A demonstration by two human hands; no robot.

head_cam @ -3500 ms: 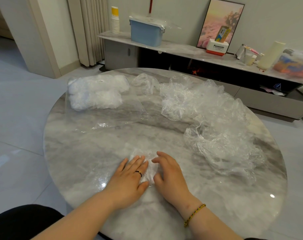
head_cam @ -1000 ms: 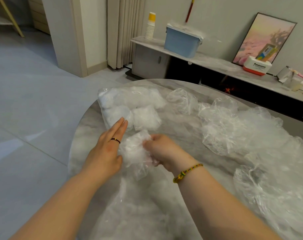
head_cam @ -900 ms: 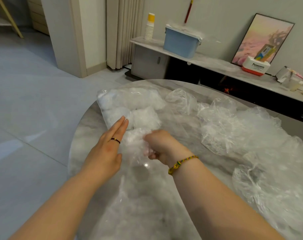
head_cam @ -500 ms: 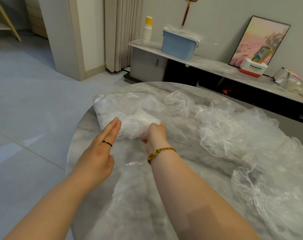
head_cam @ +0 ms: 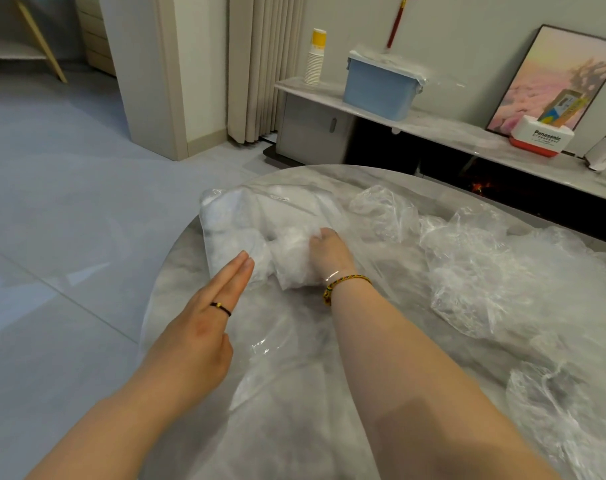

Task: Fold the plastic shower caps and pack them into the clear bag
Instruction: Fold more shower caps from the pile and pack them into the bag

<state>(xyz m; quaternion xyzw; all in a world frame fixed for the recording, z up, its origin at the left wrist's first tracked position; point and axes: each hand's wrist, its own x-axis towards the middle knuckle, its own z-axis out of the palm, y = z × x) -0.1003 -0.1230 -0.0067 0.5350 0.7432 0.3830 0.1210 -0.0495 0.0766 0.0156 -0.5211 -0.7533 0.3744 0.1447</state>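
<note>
The right hand (head_cam: 329, 254), wrist-deep inside the clear bag (head_cam: 225, 216), curls over a folded cap (head_cam: 291, 268). The left hand (head_cam: 204, 327), fingers straight, rests against the bag's left side. The bag lies lengthwise on the table (head_cam: 166, 299), with its mouth toward the person. Loose caps (head_cam: 502, 271) are heaped to its right.

Left grip (head_cam: 204, 327) flat, right grip (head_cam: 329, 254) curled

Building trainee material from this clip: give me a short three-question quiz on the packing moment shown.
1. True or false: the fingers of the left hand are straight.
2. The right hand, gripping a folded cap, is: A) inside the clear bag; B) on the blue box; C) on the paper cups.
3. On which side of the bag do the loose caps lie?
Key: 1 true; 2 A; 3 the person's right.
</note>
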